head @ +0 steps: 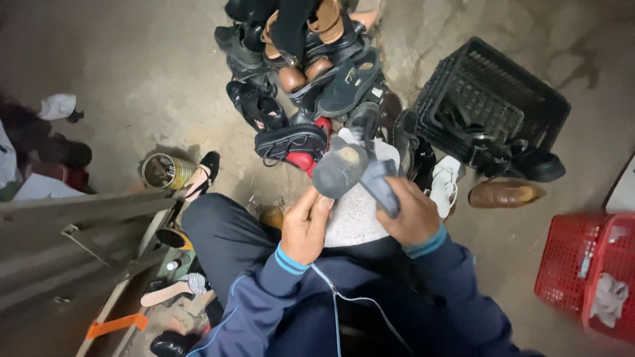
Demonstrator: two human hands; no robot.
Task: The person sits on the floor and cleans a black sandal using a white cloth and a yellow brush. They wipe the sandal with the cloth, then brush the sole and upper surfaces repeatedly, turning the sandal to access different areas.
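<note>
My right hand point(411, 217) grips a dark grey shoe point(360, 173) by its upper, with the worn heel sole turned up toward me. My left hand point(305, 227) presses its thumb against the lower edge of that sole, over a pale grey cloth or pad point(354, 218) lying on my lap. Both arms wear dark blue sleeves with light blue cuffs.
A heap of dark shoes and brown boots point(304, 73) lies ahead on the concrete floor. A black plastic crate point(493, 99) stands to the right, a brown shoe point(506, 193) below it, a red basket point(585, 271) at right. An open tin can point(164, 170) and a metal frame point(86, 231) stand left.
</note>
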